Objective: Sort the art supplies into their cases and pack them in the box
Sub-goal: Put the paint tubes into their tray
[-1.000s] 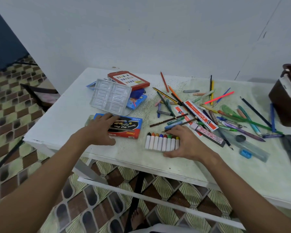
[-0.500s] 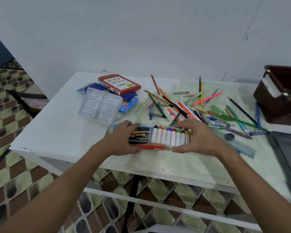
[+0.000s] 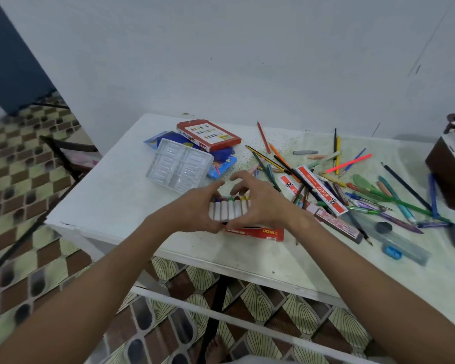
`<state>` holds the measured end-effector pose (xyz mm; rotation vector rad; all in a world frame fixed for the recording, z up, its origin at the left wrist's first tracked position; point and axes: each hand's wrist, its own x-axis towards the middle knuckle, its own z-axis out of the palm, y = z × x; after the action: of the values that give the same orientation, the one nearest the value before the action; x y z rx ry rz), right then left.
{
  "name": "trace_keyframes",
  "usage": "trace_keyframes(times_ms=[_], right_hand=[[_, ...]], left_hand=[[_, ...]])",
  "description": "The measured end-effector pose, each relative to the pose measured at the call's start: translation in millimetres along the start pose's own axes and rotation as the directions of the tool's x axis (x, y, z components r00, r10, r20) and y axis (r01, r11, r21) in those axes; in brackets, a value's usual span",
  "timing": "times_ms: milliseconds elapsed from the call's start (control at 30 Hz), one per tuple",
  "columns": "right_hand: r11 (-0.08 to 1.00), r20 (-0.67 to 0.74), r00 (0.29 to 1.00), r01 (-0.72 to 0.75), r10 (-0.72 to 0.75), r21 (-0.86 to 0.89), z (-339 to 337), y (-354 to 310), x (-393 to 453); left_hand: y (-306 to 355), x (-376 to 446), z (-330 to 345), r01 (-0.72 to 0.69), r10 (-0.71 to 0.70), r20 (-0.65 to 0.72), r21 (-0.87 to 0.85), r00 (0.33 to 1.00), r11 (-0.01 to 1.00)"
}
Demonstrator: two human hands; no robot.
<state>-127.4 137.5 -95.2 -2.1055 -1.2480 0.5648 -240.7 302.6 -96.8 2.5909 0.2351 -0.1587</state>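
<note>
A row of white-wrapped crayons (image 3: 229, 210) with coloured tips is held between both hands above the red crayon box (image 3: 258, 233), which lies near the table's front edge. My left hand (image 3: 195, 208) grips the row's left end, fingers curled round it. My right hand (image 3: 260, 203) holds the right end, its index finger and thumb raised above the tips. Most of the box is hidden under my hands. Loose pencils, pens and crayons (image 3: 336, 179) lie scattered to the right.
A clear plastic tray (image 3: 180, 168) and a red-white case (image 3: 208, 135) on blue cases sit at the back left. A brown box (image 3: 449, 164) stands at the right edge. Red pencil cartons (image 3: 322, 189), a blue sharpener (image 3: 393, 252) and a clear ruler lie on the white table (image 3: 111, 195).
Both hands brought the crayon row and the red box together, then lifted the row just above the box. The camera view shifted slightly.
</note>
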Motion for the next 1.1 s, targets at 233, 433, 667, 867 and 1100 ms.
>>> trace_keyframes(times_ms=[233, 433, 667, 867, 1100], right_hand=[[0.968, 0.105, 0.983, -0.123, 0.149, -0.221, 4.5, 19.5, -0.6], [0.949, 0.109, 0.986, -0.089, 0.127, -0.302, 11.9, 33.5, 1.9], [0.985, 0.136, 0.991, 0.031, -0.008, -0.169, 0.4, 47.9, -2.9], [0.986, 0.17, 0.985, 0.016, 0.012, -0.164, 2.0, 49.8, -2.9], [0.971, 0.172, 0.985, 0.02, 0.022, -0.239, 10.5, 48.9, -4.8]], left_hand=[[-62.1, -31.6, -14.0, 0.106, -0.104, -0.029, 0.074, 0.994, 0.992], [-107.6, -58.1, -33.8, 0.21, -0.202, -0.09, 0.088, 0.975, 0.974], [-122.3, -66.4, -37.8, 0.24, -0.234, -0.085, 0.067, 0.968, 0.968], [-122.8, -74.2, -31.0, 0.201, -0.194, -0.064, 0.135, 0.979, 0.97], [-117.7, -75.1, -25.5, 0.165, -0.177, 0.073, 0.15, 0.981, 0.975]])
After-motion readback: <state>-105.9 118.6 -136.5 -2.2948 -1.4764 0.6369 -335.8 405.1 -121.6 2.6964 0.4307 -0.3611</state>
